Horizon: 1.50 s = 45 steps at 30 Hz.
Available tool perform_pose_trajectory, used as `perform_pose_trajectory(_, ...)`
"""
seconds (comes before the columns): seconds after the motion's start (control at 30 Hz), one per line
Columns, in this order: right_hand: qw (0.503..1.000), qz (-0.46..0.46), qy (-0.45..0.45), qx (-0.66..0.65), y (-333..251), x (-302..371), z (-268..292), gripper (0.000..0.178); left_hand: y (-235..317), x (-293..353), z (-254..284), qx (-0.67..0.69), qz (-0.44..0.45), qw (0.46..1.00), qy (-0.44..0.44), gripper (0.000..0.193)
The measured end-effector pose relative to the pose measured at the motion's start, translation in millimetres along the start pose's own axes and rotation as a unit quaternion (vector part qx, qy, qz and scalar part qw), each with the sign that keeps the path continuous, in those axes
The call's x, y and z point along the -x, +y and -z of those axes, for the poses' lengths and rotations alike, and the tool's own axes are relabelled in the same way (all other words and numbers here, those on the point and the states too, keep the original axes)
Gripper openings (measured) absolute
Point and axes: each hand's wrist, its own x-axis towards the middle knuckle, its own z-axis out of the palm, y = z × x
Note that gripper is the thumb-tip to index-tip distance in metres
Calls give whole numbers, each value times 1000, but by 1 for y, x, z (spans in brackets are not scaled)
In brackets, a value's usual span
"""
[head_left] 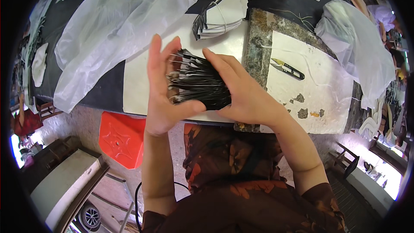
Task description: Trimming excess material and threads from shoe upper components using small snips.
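Note:
Between my two hands, over the near edge of the worktable, is a thick stack of thin black pieces (206,80), with pale thread-like ends sticking out on its left side. My left hand (160,99) cups that left side, its thumb along the near edge and its fingers pointing up and away. My right hand (248,95) clasps the right side, fingers over the far edge and thumb at the near corner. Just beyond lies a bundle of white and black pieces (222,15) tied with a band. Thread snips (288,69) rest to the right on a white sheet (319,99).
A clear plastic bag (116,30) covers the left of the dark table, and another bag (353,39) sits at the right. The white sheet lies on a worn, stained slab (258,30). On the floor at left stands a red plastic stool (123,140).

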Motion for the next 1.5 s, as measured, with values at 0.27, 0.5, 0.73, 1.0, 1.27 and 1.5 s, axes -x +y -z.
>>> perform_pose_trajectory(0.27,996,-22,-10,84,-12,-5,-12,112,4,-5,-18,86,51,982,159,66)
perform_pose_trajectory(0.5,995,-59,-29,73,-13,-8,5,112,-4,-14,-5,29,56,992,105,59)
perform_pose_trajectory(0.73,995,-37,-4,87,-8,-4,3,115,5,-6,-27,171,101,972,123,40)
perform_pose_trajectory(1.0,996,3,5,91,-11,-5,-8,116,-2,-12,-11,-39,90,990,99,47)
perform_pose_trajectory(1.27,993,-46,-6,109,-13,0,1,117,26,1,-36,-32,100,994,41,80)
perform_pose_trajectory(1.5,988,-27,-3,153,-25,1,0,119,12,6,-30,66,87,986,124,87)
